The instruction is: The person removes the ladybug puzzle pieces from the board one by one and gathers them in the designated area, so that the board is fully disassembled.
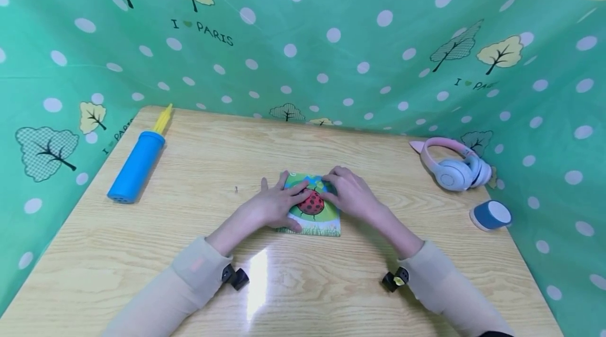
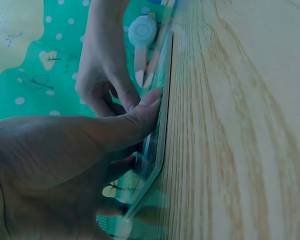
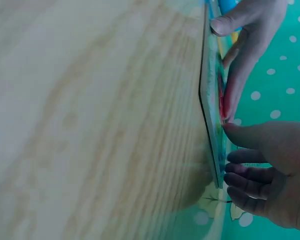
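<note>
A thin square picture board (image 1: 322, 228) with a red, black-spotted ladybug on green lies flat on the table. My left hand (image 1: 273, 205) rests spread over its left part, fingers across the ladybug and thumb near the lower left edge. On the upper right part, the fingertips and thumb of my right hand (image 1: 352, 195) touch the board. A gap shows between that thumb and the forefinger. In the right wrist view the right hand (image 3: 270, 170) has loosely bent fingers at the board's side (image 3: 210, 110). Both hands cover parts of the picture.
A blue hand pump (image 1: 137, 166) with a yellow nozzle lies at the left of the wooden table (image 1: 189, 179). Pink and white headphones (image 1: 452, 169) and a blue and white cylinder (image 1: 491, 215) are at the right. A green dotted cloth (image 1: 303, 27) hangs behind.
</note>
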The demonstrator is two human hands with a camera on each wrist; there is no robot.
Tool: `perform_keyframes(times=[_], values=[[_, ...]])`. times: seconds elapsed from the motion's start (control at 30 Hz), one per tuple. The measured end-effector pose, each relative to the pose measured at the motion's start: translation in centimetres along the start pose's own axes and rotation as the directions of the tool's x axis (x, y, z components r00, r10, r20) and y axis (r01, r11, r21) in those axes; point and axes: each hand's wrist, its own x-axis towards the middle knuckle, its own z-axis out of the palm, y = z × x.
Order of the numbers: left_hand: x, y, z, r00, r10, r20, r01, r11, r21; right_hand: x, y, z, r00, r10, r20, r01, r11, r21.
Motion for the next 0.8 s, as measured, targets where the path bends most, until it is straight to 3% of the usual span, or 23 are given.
perform_keyframes(times=[0.27,0.8], values=[[0.0,0.1,-0.1,1.0,0.001,-0.003,-0.001,1.0,0.009,-0.5,-0.9,-0.2,0.999,-0.044,-0.026,0.041,0.993,-0.109],[0.1,-0.1,0.0,1.0,-0.004,-0.005,0.004,1.0,0.01,-0.1,-0.9,-0.8,0.994,0.046,0.102,-0.046,0.999,-0.001]])
